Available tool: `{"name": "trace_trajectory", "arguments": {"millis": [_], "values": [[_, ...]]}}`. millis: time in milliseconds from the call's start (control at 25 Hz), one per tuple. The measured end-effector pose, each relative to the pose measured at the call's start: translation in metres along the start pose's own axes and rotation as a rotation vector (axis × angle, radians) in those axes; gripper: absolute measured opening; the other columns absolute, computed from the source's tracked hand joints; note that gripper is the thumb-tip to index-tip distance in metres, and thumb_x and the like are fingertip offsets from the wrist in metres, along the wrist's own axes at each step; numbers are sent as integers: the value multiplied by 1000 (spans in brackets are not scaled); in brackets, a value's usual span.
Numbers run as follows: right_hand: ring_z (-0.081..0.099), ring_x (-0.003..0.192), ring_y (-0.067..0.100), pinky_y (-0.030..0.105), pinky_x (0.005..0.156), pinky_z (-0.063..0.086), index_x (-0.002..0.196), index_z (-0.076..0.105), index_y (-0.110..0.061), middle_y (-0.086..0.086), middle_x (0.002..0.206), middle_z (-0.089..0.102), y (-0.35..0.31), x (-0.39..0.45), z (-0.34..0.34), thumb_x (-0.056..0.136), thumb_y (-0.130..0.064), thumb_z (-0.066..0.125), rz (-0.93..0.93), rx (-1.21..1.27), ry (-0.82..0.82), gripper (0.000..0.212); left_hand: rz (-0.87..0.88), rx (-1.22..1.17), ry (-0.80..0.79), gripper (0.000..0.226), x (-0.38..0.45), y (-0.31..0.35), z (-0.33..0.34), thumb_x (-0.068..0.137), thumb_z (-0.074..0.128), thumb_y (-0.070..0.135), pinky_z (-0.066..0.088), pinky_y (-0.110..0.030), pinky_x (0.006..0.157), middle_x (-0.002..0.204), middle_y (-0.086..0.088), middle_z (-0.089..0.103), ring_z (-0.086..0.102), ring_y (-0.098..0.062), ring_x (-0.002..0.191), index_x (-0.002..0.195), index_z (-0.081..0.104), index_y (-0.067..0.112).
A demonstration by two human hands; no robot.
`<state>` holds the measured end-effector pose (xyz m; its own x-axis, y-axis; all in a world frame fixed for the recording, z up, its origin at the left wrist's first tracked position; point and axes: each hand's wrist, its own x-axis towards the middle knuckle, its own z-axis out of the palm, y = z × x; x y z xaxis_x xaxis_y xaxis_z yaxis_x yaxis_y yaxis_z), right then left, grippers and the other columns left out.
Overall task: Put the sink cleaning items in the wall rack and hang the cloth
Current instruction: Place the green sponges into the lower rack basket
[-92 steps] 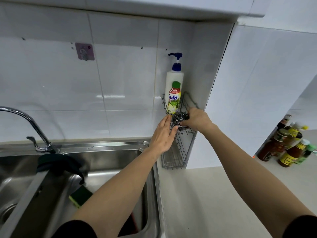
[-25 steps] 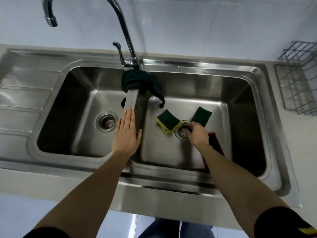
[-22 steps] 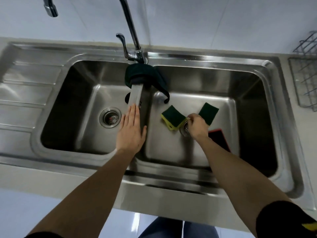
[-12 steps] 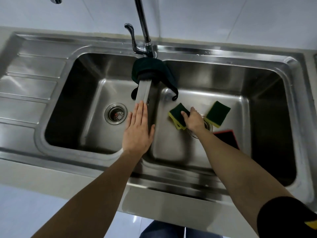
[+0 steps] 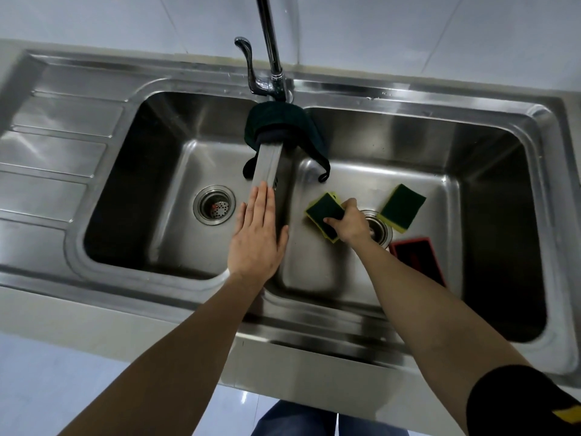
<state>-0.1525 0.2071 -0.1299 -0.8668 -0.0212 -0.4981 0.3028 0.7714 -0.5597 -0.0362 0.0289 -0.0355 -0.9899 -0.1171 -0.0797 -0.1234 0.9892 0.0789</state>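
Observation:
In the right basin of the steel double sink point(image 5: 352, 86), my right hand point(image 5: 350, 223) grips a green-and-yellow sponge point(image 5: 323, 212) by its near edge. A second green-and-yellow sponge point(image 5: 402, 206) lies flat to the right of the drain. A red-edged black pad point(image 5: 418, 258) lies partly under my right forearm. A dark green cloth point(image 5: 283, 121) is draped over the far end of the divider between the basins. My left hand point(image 5: 256, 236) rests flat and open on that divider. The wall rack is out of view.
The chrome tap point(image 5: 272, 45) rises behind the cloth, with its lever to the left. The left basin holds only its drain point(image 5: 214, 206). A ribbed draining board point(image 5: 50, 158) lies at far left. White tiles back the sink.
My view turned from the wall rack down to the sink. My right hand reached from the drain to the left sponge and closed on it. My left hand stayed on the divider.

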Motion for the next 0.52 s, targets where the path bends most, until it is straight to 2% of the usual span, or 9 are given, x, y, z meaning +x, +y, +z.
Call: {"name": "trace_trajectory", "arguments": {"millis": [200,360,520], "values": [[60,101,32,37,76,48,104,36,-17,11,109,61,0,-7,-1,79,-30,76,-26,85,-6,49,-4,-12,16,70,0,1,1,98,18,47,9,-40,122,162,-8,-4,-5,-18,149,152,-1,8],[61,100,31,45,85,53,102,37,-20,9,107,62,7,-16,-7,77,-34,77,25,240,11,50,1,-19,11,70,0,-2,2,97,17,47,8,-40,122,162,-8,-3,-4,-18,149,153,0,8],[57,100,24,35,84,48,115,44,-12,4,104,55,11,-38,-42,80,-31,76,32,362,47,51,19,-16,5,70,0,-7,3,98,18,48,6,-41,122,162,-10,-2,-4,-19,149,152,1,7]]}}
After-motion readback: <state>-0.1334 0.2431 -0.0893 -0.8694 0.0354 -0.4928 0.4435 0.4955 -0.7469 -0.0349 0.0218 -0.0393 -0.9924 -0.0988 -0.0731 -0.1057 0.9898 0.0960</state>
